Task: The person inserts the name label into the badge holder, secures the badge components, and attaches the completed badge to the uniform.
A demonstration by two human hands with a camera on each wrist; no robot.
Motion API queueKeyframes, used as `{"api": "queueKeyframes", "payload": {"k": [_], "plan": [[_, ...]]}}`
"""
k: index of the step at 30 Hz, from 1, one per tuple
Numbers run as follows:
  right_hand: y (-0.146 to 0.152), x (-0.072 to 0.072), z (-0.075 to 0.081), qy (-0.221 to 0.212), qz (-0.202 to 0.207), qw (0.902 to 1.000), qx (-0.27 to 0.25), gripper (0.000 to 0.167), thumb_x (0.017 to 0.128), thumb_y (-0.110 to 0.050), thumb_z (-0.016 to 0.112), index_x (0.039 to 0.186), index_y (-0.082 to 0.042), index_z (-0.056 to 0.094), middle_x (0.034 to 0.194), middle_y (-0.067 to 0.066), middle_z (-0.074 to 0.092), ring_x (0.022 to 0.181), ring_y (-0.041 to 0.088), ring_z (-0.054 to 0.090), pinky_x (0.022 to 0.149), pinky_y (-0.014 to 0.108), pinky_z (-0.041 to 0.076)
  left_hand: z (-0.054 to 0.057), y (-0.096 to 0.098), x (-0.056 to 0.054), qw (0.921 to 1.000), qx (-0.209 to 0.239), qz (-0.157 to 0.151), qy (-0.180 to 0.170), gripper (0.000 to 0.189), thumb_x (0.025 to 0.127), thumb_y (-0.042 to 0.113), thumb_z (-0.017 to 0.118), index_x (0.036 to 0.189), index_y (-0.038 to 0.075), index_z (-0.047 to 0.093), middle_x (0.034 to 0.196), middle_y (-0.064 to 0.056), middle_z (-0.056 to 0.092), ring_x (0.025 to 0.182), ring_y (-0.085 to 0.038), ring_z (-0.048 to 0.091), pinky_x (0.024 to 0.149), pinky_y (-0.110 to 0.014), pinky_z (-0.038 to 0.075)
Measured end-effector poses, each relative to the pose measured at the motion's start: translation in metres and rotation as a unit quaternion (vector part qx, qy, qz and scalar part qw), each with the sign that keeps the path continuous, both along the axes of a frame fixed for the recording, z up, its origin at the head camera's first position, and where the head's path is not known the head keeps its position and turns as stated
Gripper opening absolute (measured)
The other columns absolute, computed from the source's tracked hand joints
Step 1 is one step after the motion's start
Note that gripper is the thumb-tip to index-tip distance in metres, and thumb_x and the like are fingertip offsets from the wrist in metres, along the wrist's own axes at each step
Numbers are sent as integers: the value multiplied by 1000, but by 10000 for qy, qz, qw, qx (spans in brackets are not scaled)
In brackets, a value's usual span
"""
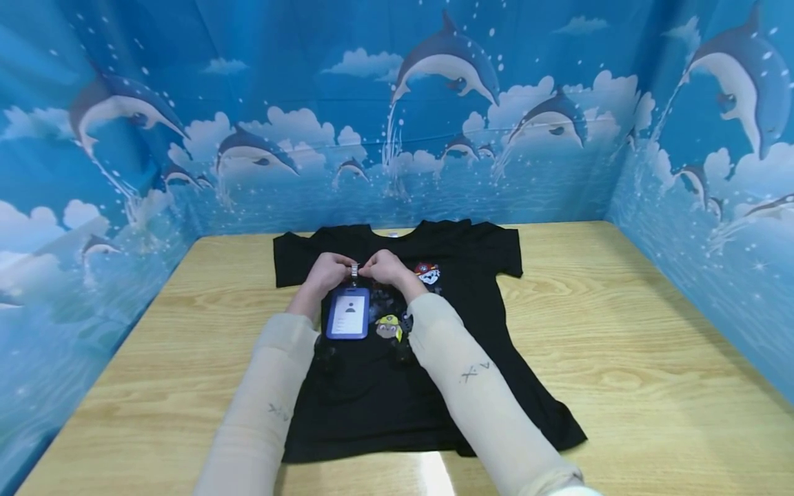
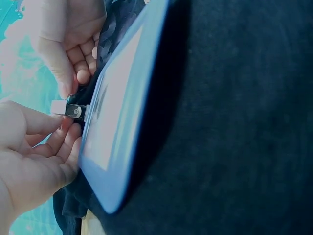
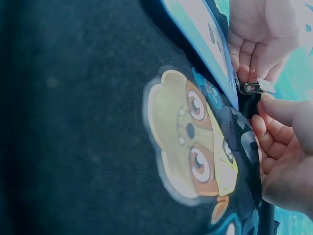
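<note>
An ID badge in a blue frame [image 1: 348, 313] lies on the chest of a black T-shirt [image 1: 378, 413], its white card facing up. At its top stands a metal clip [image 2: 74, 110] with a pale strap end. From the left, my left hand [image 1: 329, 272] pinches the clip between thumb and fingers. My right hand [image 1: 386, 267] comes from the other side, with its thumb and index fingertips at the same clip, as the right wrist view also shows [image 3: 283, 142]. Whether shirt cloth lies between the clip's jaws is hidden by the fingers.
The T-shirt lies spread on a wood-grain table [image 1: 620, 331], neck away from me. Cartoon dog prints [image 1: 389, 326] show on its front, one beneath my right wrist. A blue dolphin curtain [image 1: 347, 89] hangs around the back and sides.
</note>
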State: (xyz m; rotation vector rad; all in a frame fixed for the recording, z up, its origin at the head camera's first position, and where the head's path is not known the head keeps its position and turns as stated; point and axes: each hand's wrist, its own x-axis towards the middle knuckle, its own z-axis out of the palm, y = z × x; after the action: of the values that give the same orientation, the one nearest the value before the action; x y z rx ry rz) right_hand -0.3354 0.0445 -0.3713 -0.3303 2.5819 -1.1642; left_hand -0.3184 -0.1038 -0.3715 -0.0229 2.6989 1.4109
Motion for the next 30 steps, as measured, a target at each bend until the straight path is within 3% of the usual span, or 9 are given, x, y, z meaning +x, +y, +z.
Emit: {"api": "queueKeyframes", "payload": {"k": [11,20,30], "plan": [[1,0,-1,-405,-143,9978,-496,20,93,-12,55,100,2,67,105,10,61,90,19,56,77,31,46,0,-4,0,9999,-108,-62,-70,30,86,0,51,112,-2,65,113,-17,60,91,-23,53,75,-30,44],[0,-1,-4,-493,-328,9963,-623,20,92,-12,56,99,1,68,106,10,62,93,20,56,79,32,45,6,-4,1,9952,-871,-444,-23,28,89,4,51,113,-1,65,117,-17,59,102,-26,51,85,-37,43],[-1,0,-4,-576,-527,9936,-818,19,91,-11,57,98,2,69,105,11,63,91,19,56,75,30,47,5,-4,0,9928,-1106,-460,-46,26,90,6,53,111,0,66,114,-16,61,104,-26,54,89,-39,43]]}}
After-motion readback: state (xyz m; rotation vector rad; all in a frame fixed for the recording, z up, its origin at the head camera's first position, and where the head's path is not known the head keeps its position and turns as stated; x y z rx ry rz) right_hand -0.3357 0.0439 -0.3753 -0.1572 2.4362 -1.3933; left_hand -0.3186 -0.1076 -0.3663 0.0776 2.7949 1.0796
